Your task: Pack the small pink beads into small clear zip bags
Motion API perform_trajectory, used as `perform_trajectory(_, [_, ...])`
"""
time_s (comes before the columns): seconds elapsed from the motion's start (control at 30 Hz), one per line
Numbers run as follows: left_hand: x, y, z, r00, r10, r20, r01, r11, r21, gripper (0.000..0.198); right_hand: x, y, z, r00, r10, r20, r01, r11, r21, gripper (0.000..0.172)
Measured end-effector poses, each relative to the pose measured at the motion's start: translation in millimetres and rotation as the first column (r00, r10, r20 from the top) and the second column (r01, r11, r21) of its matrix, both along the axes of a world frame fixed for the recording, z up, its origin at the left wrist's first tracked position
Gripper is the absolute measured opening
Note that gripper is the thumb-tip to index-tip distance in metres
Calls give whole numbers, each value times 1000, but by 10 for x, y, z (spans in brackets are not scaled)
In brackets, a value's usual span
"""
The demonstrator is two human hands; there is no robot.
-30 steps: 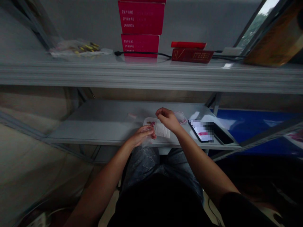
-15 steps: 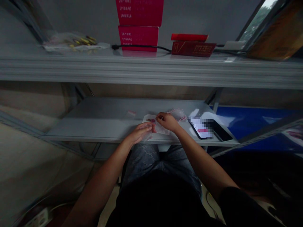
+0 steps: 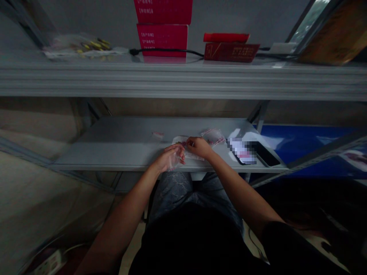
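Observation:
In the head view my left hand is curled round a small clear zip bag at the shelf's front edge. My right hand is closed in a pinch beside the left fingertips; what its fingers hold, if anything, is too small to make out. Under and behind both hands lies a white sheet or shallow tray, with small dark reddish bits on it, partly hidden by the fingers. Another clear plastic bag lies flat below my right hand.
Several clear zip bags lie to the right, near two phones. A single bag lies to the left. The upper shelf overhangs, holding red boxes, a black cable and a bag of yellow-black pieces.
My right hand has shifted slightly left, closer to the small bits and my left hand. My left hand has turned, and the bag in it shows more. The view has tilted slightly.

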State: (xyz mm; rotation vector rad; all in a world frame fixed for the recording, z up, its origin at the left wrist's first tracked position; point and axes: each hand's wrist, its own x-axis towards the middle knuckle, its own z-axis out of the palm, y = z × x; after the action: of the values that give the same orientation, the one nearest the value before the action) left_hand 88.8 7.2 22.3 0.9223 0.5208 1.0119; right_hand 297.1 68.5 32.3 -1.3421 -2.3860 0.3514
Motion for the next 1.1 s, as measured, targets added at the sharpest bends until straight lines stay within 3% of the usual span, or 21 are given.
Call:
perform_trajectory(0.3, [-22,24,17,994,17,105,-4,993,-121,29,-46,-50,-44,989,148,4,-148,989,11,18])
perform_trajectory(0.67, [6,32,39,1000,29,11,-28,991,-129,23,-51,-60,-36,991,129,30,-130,992,3,22])
perform_trajectory(0.83, [-23,15,50,999,-51,-3,50,993,-109,28,-56,-72,-18,991,124,42,-124,992,-3,19])
perform_trajectory(0.93, [-35,19,32,998,-67,20,69,994,-88,32,-41,-50,-13,994,93,48,-93,996,-10,21])
perform_trajectory(1.1, [-24,47,-26,996,-56,67,60,996,-62,36,-1,37,-62,993,-70,95,67,997,32,22])
